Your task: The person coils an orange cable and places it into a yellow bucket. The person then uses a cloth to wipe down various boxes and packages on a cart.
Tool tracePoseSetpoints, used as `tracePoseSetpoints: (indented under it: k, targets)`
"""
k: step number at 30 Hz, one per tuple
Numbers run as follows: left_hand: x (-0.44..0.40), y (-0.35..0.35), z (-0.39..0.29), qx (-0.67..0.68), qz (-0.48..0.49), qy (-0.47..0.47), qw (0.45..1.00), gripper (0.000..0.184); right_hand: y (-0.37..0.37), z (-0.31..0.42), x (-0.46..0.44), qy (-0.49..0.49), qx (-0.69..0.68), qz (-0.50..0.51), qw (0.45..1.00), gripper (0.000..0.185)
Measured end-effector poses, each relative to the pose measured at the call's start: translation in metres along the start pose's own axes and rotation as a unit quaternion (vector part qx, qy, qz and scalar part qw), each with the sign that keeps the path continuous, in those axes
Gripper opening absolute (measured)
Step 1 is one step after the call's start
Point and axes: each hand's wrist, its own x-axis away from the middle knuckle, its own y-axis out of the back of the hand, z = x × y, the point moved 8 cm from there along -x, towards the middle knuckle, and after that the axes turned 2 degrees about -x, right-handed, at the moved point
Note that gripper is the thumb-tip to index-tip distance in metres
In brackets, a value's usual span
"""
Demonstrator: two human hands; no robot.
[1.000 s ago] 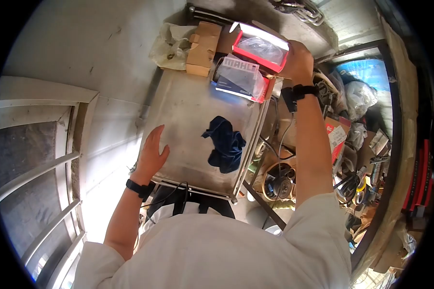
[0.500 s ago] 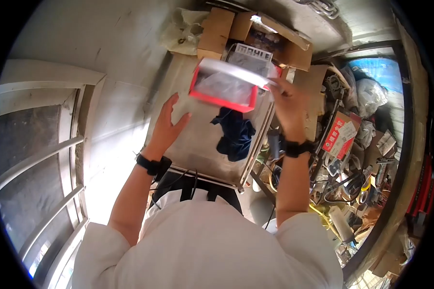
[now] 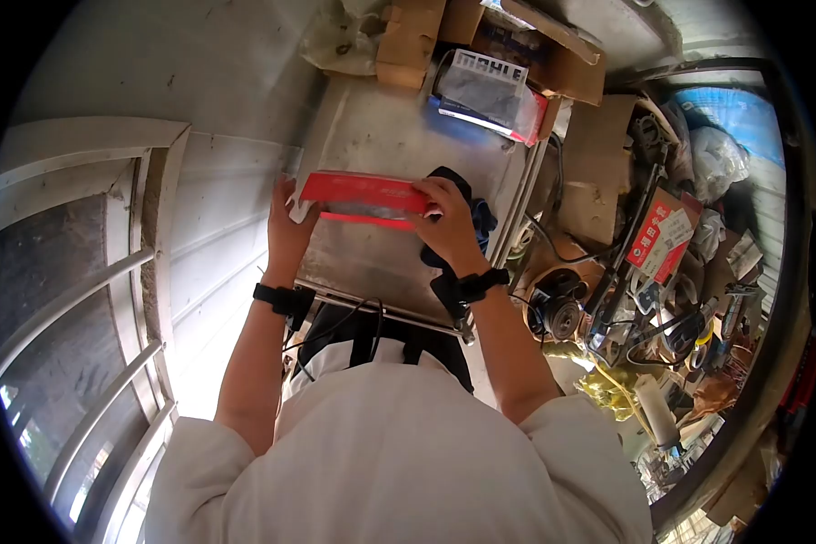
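Note:
A red box (image 3: 358,192) is held level above the metal table (image 3: 372,136), its lid folded nearly down over the opening. My right hand (image 3: 444,218) grips the box's right end, thumb and fingers closed on it. At the box's left end is my left hand (image 3: 290,222), its fingers apart and curved around the corner; whether it touches the box is hard to tell. A dark blue cloth (image 3: 482,222) lies on the table, partly hidden behind my right hand and wrist.
At the table's far end stand a MAHLE box (image 3: 480,91), an open cardboard box (image 3: 567,68) and a brown carton (image 3: 408,41) beside a plastic bag (image 3: 340,41). Cluttered parts and a red-labelled box (image 3: 664,234) lie right. A barred window frame (image 3: 91,272) is left.
The red box has come from the far end towards me and left in my right hand, and its lid has swung down. My left hand is now at its left end.

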Motion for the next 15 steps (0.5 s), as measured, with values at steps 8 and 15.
tracePoseSetpoints:
  k: [8,15]
  targets:
    - [-0.022,-0.012,-0.013,-0.067,0.102,-0.087,0.989,0.046,-0.008,-0.040,0.001,-0.058,-0.172,0.011,0.983,0.051]
    - [-0.018,-0.013,-0.020,-0.022,0.101,-0.018,0.994,0.053,0.026,-0.022,0.000,0.035,0.240,-0.065,0.968,0.059]
